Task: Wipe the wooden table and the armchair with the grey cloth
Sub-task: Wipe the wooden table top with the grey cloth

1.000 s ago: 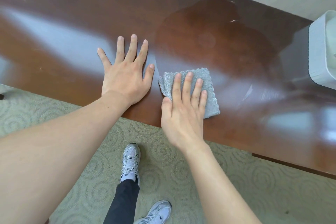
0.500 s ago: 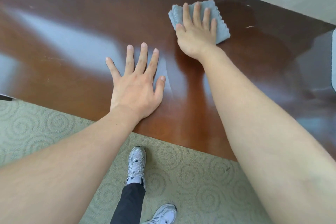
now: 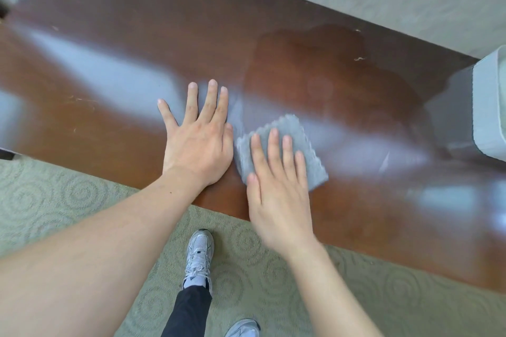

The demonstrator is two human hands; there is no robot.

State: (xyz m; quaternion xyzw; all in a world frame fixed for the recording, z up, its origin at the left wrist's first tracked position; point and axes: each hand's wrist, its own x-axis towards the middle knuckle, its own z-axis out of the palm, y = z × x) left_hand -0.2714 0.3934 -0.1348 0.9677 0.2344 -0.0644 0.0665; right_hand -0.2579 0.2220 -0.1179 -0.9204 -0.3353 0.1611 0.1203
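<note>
From the head camera we look down on our own two arms stretched over the wooden table (image 3: 115, 44), a glossy reddish-brown top with pale window glare across it and a few light scratches near its left part. Our left hand (image 3: 198, 142) lies flat on the wood near the front edge, palm down, fingers straight and spread, gripping nothing. Just beside it, our right hand (image 3: 279, 186) presses the grey cloth (image 3: 304, 145) onto the tabletop with straight fingers laid over it; the thumb lies alongside, not curled round the fabric. The cloth is folded into a small pad with a scalloped edge, lying close to the front edge of the table, its left corner almost touching the left hand. The right hand looks slightly blurred.

Behind the cloth, toward the far edge, a darker patch (image 3: 323, 68) marks the wood. A white container (image 3: 490, 107) stands on the table at the right border, only partly in view. Below the table edge we see the green swirl-patterned carpet (image 3: 54, 194), a dark trouser leg (image 3: 189, 309) and two white sneakers (image 3: 199, 254).
</note>
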